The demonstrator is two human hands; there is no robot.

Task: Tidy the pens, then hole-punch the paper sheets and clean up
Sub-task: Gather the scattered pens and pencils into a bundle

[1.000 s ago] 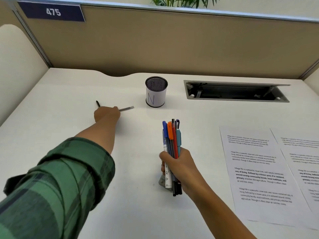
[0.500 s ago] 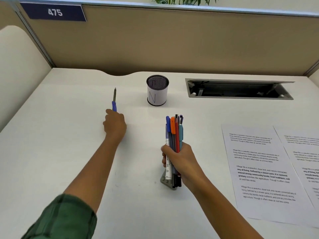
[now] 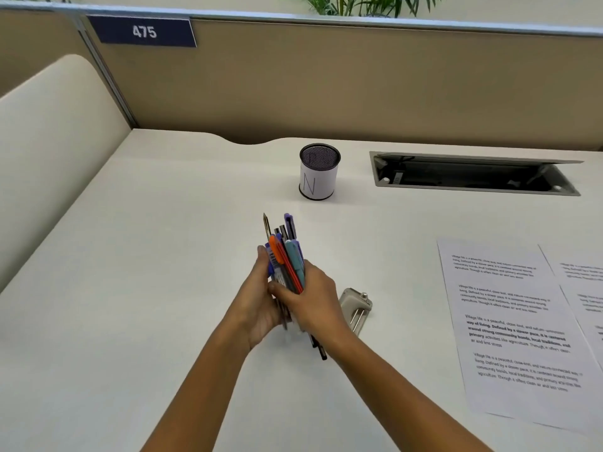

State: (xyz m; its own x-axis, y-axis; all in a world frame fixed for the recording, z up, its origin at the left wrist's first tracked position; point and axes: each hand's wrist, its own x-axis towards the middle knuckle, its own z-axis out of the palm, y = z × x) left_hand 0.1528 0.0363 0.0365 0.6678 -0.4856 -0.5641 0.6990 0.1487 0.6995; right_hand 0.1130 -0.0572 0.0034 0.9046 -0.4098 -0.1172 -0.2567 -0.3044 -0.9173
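A bundle of several pens (image 3: 284, 256) in blue, orange, red, teal and purple stands upright above the desk's middle. My right hand (image 3: 313, 301) grips the bundle from the right. My left hand (image 3: 262, 301) holds it from the left, its fingers wrapped around the pens' lower part. A mesh pen cup (image 3: 319, 171) with a white label marked N stands behind them, apart from the pens. A small grey hole punch (image 3: 355, 306) lies on the desk just right of my right hand. Two printed paper sheets (image 3: 509, 321) lie flat at the right.
A white desk (image 3: 146, 256) is bounded by a tan partition (image 3: 326, 83) at the back and a cream panel (image 3: 49, 141) at the left. An open cable tray (image 3: 473, 176) is sunk into the desk at the back right.
My left hand picked a blue pen off the desk at the left and brought it over to the bundle. Both hands now hold the pens together. The hole punch is now uncovered.
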